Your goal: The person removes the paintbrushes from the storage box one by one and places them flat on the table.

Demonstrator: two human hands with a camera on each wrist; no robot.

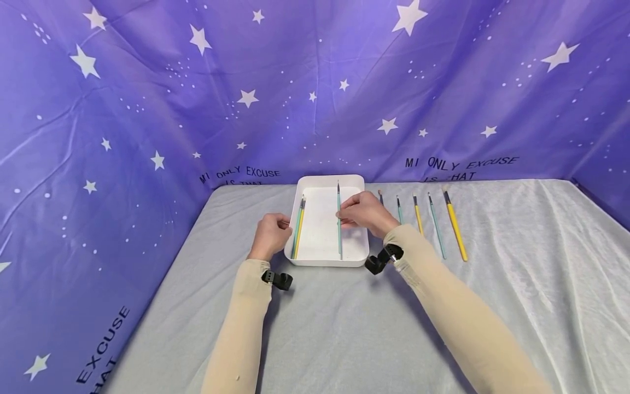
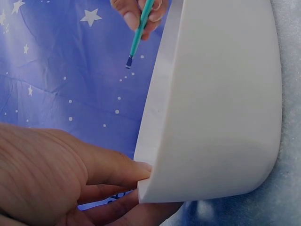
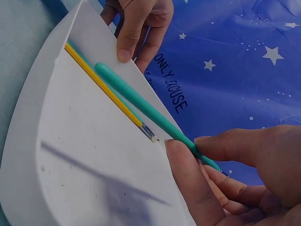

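Observation:
My right hand (image 1: 366,212) pinches a teal paintbrush (image 3: 136,101) between thumb and fingers. The brush hangs over the right half of a white tray (image 1: 320,261), bristles pointing to the far side, its shadow falling on the tray floor. At the tray's left side, my left hand (image 1: 272,235) grips the rim, thumb over the edge and fingers outside, as the left wrist view shows. Inside the tray along the left wall lie a yellow paintbrush (image 3: 103,92) and a teal one (image 1: 296,235), side by side.
Right of the tray, several brushes lie in a spaced row on the grey cloth, among them a thick yellow brush (image 1: 456,230) and a slim teal brush (image 1: 436,225). My right forearm partly covers the row. A purple starry curtain (image 1: 315,109) stands behind the table.

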